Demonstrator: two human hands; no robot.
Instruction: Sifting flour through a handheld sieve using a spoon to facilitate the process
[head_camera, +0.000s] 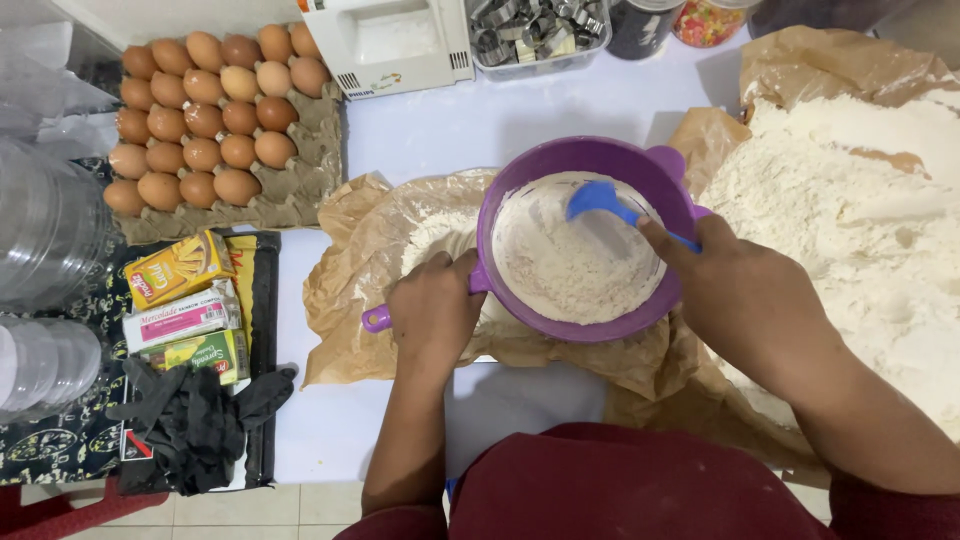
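A purple sieve (520, 180) with flour inside it hangs over brown paper (350, 260) that carries a small heap of sifted flour (435, 235). My left hand (432, 312) is closed around the sieve's handle at its left side. My right hand (730, 290) grips a blue spatula (600, 200) whose blade rests in the flour in the sieve. A large mound of flour (850, 230) lies on more brown paper to the right.
A tray of brown eggs (205, 110) sits at the back left. Yellow and pink packets (185, 300) and black gloves (195, 420) lie on the left. A white appliance (390, 45), a tub of metal cutters (535, 30) and clear plastic containers (45, 230) stand around.
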